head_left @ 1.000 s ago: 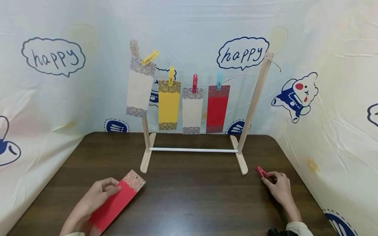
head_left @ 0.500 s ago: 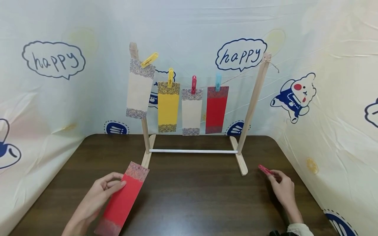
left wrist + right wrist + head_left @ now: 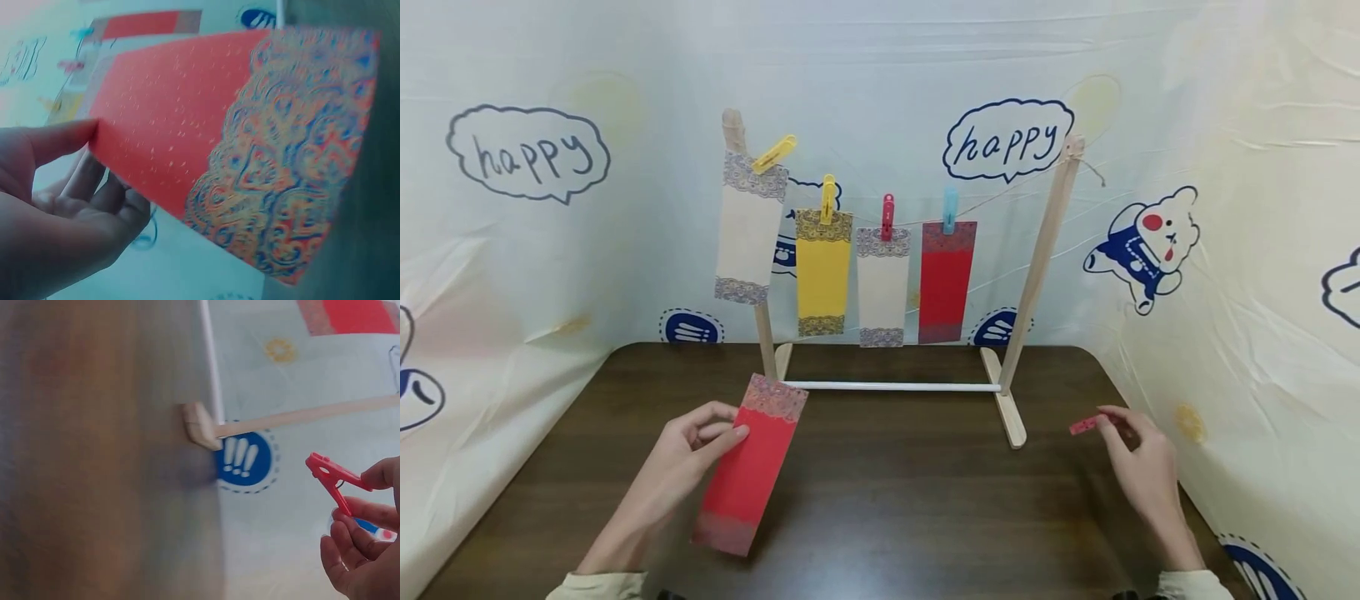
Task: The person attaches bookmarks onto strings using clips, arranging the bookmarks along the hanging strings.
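Observation:
My left hand pinches a red paper card by its left edge, thumb on the front face. The card has a patterned lace band at each end and is held tilted over the table, its top overlapping the rack's left foot in the head view. In the left wrist view the card fills the middle. On the right, my right hand pinches a red clothespin between thumb and fingers. The right wrist view shows this clothespin held by its two handle ends.
A wooden rack with a right post, white crossbar and string stands at the table's back. Hanging from clothespins are two white cards, a yellow card and a red card. A printed curtain surrounds the table.
My left hand has lifted the red card up and to the right, towards the rack, turning it more upright. The right hand, with the clothespin, has shifted slightly right and up.

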Demonstrator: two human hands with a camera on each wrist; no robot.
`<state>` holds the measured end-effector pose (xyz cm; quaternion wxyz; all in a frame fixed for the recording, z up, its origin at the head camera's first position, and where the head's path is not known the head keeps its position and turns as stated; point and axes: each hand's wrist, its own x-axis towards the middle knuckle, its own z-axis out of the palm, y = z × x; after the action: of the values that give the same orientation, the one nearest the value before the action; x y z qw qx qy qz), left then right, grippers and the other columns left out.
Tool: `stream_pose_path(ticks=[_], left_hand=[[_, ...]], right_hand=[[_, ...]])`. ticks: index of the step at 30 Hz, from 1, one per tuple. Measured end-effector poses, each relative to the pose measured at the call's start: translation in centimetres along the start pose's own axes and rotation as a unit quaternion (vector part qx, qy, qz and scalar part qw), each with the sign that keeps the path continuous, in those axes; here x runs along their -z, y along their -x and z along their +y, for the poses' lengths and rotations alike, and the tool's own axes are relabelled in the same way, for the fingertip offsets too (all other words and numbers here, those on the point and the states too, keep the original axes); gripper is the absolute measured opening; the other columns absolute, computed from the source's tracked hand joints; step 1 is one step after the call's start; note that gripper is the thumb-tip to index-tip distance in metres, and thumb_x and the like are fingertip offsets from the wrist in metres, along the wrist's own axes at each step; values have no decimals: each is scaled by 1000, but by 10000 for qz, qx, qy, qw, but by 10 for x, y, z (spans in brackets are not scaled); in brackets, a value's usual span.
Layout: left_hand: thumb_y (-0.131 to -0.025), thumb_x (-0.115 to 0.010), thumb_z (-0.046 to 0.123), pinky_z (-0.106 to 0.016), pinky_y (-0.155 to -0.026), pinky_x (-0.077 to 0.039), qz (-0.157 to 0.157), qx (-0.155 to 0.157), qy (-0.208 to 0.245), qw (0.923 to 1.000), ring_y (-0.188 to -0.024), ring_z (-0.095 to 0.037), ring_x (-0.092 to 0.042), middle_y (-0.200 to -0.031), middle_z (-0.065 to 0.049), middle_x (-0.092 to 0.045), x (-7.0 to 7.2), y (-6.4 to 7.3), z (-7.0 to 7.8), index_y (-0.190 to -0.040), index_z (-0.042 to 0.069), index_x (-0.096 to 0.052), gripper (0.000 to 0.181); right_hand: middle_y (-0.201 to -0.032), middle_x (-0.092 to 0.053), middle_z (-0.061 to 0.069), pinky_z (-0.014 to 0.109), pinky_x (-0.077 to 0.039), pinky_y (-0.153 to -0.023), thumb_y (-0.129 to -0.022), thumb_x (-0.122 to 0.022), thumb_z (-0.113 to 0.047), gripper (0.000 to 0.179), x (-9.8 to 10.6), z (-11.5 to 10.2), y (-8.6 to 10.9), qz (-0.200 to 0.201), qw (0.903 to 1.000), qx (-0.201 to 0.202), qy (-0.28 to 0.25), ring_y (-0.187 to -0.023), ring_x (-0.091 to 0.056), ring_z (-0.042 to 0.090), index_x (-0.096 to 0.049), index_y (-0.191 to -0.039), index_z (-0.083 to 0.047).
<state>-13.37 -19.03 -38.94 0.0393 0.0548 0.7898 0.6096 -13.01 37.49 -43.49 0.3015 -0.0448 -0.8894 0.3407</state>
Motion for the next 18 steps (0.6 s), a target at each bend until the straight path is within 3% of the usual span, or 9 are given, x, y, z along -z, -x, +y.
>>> stream_pose_path(ticks=[10,18], left_hand=[[-94,-69,13,-32,-68,-59,-12,-466,-278,9985,-80,-21,-70,-104,-15,-72,-30,-14,12,-114,2,-63,23],[-93,-70,8,-29,-72,-58,-126,-962,-558,9937,-82,-18,-70,-99,-12,-72,-41,-27,16,-106,2,-65,16]], right_hand=[[-89,-61,-1,14,-38,-60,-92,-72,-14,11,20,-24,-13,195,9984,516,-133,-75,-52,-3,-77,-100,-8],[-93,-63,1,6,-42,-72,-90,-73,-5,6,28,-28,-18,231,9954,867,-328,-79,-54,-5,-76,-95,-3]])
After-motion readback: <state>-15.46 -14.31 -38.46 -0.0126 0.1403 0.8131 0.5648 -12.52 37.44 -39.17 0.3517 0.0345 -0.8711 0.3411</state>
